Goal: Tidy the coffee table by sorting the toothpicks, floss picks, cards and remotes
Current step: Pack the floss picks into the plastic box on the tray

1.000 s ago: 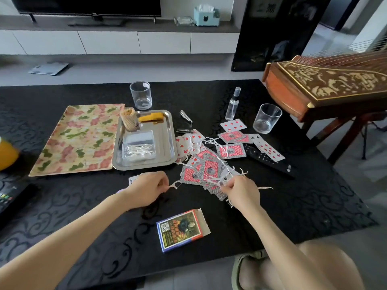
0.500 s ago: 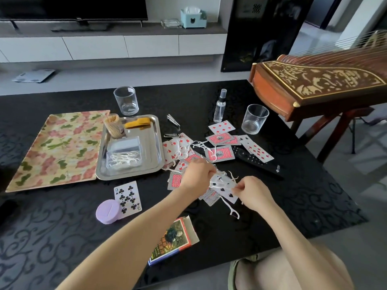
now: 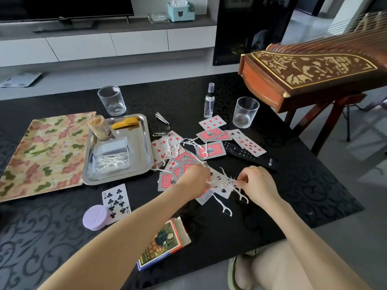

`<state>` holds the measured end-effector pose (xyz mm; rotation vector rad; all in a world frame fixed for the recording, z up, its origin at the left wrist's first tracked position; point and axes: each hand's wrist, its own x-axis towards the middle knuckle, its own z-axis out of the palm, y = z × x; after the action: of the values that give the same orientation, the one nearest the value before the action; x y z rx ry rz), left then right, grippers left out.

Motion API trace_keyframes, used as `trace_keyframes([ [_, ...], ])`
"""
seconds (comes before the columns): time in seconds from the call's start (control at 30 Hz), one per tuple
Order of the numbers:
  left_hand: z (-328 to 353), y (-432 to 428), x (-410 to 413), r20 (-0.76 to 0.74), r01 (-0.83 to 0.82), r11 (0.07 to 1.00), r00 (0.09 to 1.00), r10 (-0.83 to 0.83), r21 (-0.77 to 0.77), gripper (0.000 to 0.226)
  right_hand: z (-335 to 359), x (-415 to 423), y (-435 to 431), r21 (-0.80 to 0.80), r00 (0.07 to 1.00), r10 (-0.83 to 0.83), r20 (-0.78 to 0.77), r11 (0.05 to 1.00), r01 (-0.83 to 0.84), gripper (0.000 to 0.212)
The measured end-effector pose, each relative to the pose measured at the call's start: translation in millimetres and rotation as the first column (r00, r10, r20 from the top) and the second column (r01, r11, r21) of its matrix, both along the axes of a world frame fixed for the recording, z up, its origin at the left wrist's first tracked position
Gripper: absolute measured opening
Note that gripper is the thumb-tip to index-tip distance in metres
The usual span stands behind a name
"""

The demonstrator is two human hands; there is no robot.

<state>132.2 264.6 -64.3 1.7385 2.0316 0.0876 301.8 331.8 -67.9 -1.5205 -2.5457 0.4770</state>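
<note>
Pinching featherweight, snaggy floss picks (image 3: 223, 205) off the slippery cards (image 3: 167, 181) with left hand (image 3: 194, 181) and right hand (image 3: 259, 185), probably best grabbed by the stiff handle, not the thread end.

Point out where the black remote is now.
In the head view, the black remote lies on the right side of the table, just beyond the right hand, partly under a face-up card.
</note>
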Motion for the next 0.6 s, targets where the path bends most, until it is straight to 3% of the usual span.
trace_keyframes([
  [0.1, 3, 8, 0, -0.053, 0.034, 0.995, 0.998, -0.039, -0.097, 0.027, 4, 10, 9, -0.048, 0.991, 0.117, 0.068, 0.992, -0.114, 0.027],
  [0.2, 4, 13, 3, -0.146, 0.07, 0.989, 0.985, -0.089, -0.134, 0.008, 7, 18, 16, -0.204, 0.966, 0.224, 0.128, 0.959, -0.195, 0.044],
  [0.27, 6, 13, 7, -0.167, 0.084, 0.986, 0.98, -0.108, -0.147, 0.012, 7, 20, 17, -0.246, 0.958, 0.246, 0.149, 0.947, -0.205, 0.043],
  [0.4, 8, 7, 17, -0.189, 0.088, 0.993, 0.977, -0.101, -0.076, 0.026, 4, 19, 7, -0.235, 0.969, 0.192, 0.158, 0.96, -0.152, 0.018],
  [0.6, 6, 4, 15, -0.179, 0.028, 0.999, 0.983, -0.033, -0.027, 0.025, -3, 14, -2, -0.293, 0.993, 0.0, 0.118, 0.956, 0.035, 0.012],
])
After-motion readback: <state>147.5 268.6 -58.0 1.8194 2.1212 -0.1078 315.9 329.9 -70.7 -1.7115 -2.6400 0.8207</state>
